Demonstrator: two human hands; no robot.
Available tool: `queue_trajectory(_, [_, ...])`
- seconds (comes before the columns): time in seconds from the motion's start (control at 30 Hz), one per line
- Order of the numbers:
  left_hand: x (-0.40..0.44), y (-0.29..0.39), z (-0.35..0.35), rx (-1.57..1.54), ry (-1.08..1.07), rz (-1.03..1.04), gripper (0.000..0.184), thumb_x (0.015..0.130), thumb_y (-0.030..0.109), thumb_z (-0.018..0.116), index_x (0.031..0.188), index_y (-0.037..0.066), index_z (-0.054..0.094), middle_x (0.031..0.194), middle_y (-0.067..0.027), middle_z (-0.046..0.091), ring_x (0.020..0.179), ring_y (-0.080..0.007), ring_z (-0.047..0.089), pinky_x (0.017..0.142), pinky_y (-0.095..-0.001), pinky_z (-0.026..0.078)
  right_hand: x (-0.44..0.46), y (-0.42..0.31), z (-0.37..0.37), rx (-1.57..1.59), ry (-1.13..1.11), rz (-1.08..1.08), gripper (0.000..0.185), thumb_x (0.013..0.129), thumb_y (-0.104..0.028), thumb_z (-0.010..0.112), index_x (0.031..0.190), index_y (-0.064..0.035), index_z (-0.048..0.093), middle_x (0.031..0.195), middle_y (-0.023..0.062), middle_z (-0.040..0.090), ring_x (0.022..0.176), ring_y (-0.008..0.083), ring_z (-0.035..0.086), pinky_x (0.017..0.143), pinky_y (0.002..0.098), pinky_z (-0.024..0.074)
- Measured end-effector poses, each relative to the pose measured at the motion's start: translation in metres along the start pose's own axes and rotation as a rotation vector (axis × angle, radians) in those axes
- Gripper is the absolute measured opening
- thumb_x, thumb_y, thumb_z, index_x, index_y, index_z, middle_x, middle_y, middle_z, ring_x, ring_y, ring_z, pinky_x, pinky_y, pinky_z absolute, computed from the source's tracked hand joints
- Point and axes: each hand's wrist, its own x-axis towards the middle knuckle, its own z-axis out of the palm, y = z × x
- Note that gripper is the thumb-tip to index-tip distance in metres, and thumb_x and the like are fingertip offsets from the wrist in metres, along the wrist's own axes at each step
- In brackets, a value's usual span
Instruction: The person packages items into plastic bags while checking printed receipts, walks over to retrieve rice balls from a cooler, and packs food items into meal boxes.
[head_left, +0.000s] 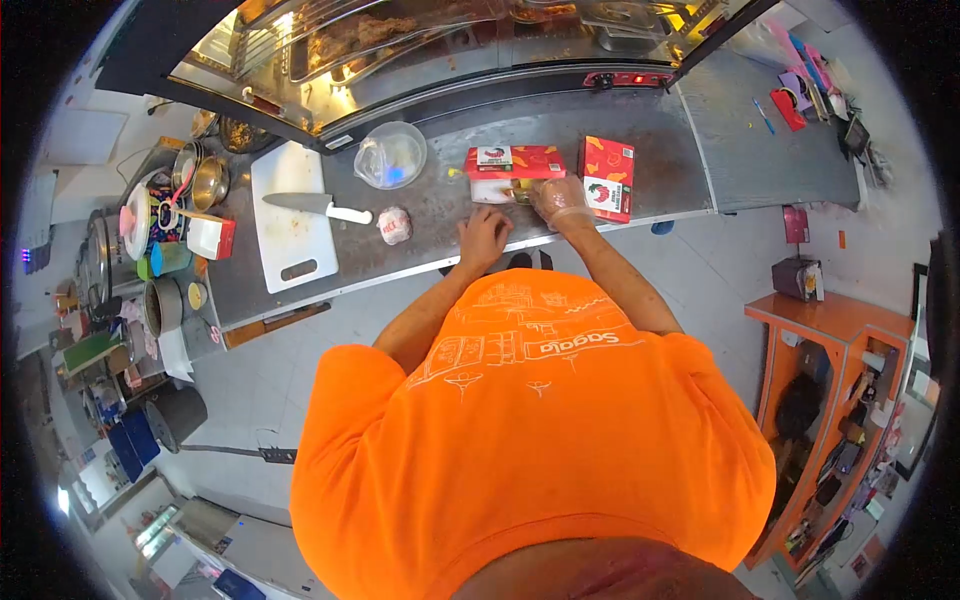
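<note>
We have our bare left hand (484,238) at the near edge of the desk (450,225), its fingers bent and slightly apart, with nothing visible held in them. They point toward the front of the open red-and-white box (490,192) and lie just beside it; we cannot tell whether they touch it.

Our right hand (562,203) wears a clear plastic glove and reaches over the right end of that box. Its fingers are drawn in close together at a small yellowish item (521,191); we cannot tell how narrow they are, nor whether they grip it. The open box lies ahead of our left fingers and to the left of our right hand, its red lid raised along the far side.

Just to the right of our gloved hand lies a red box (606,180). To our left we see a white wrapped bundle (395,225), a clear round container (391,156) and a knife (318,206) lying across a white cutting board (292,235).
</note>
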Motion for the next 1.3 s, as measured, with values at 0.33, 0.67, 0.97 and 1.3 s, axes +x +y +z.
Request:
queue_trajectory(0.33, [0.037,0.019,-0.007,0.087,0.183,0.033,0.021,0.086,0.034,0.065,0.094,0.017,0.074,0.100,-0.0057,0.069,0.104,-0.0287,0.059,0.086,-0.0612,0.034,-0.010,0.006,0.015,0.150,0.211,-0.061,0.020,0.079,-0.029,0.060,0.079,-0.0110,0.069,0.080,0.0145,0.068,0.076,0.0335,0.067,0.069,0.0477,0.0527])
queue_trajectory(0.67, [0.009,0.030,-0.005,0.291,0.007,0.105,0.021,0.092,0.025,0.057,0.109,0.016,0.067,0.087,-0.0086,0.070,0.067,-0.0328,0.067,0.059,-0.0462,0.052,-0.012,-0.001,0.024,0.065,0.135,-0.261,0.020,0.080,-0.020,0.060,0.092,-0.0082,0.071,0.094,0.0148,0.071,0.089,0.0322,0.068,0.079,0.0456,0.0531])
queue_trajectory(0.97, [0.001,-0.010,0.022,0.356,-0.022,0.320,0.013,0.085,0.017,0.056,0.097,0.015,0.061,0.090,-0.0075,0.067,0.059,-0.0310,0.066,0.048,-0.0462,0.052,-0.022,-0.002,-0.014,0.132,0.074,-0.437,0.029,0.082,-0.027,0.063,0.104,-0.0104,0.072,0.101,0.0141,0.070,0.097,0.0316,0.067,0.084,0.0437,0.0526])
queue_trajectory(1.3, [-0.012,-0.014,0.022,0.390,0.031,0.406,0.013,0.081,0.014,0.056,0.092,0.014,0.063,0.077,-0.0031,0.058,0.067,-0.0226,0.065,0.053,-0.0385,0.053,-0.018,0.001,0.031,0.115,0.226,-0.375,0.024,0.078,-0.022,0.062,0.097,-0.0121,0.074,0.097,0.0133,0.071,0.095,0.0317,0.067,0.082,0.0441,0.0528])
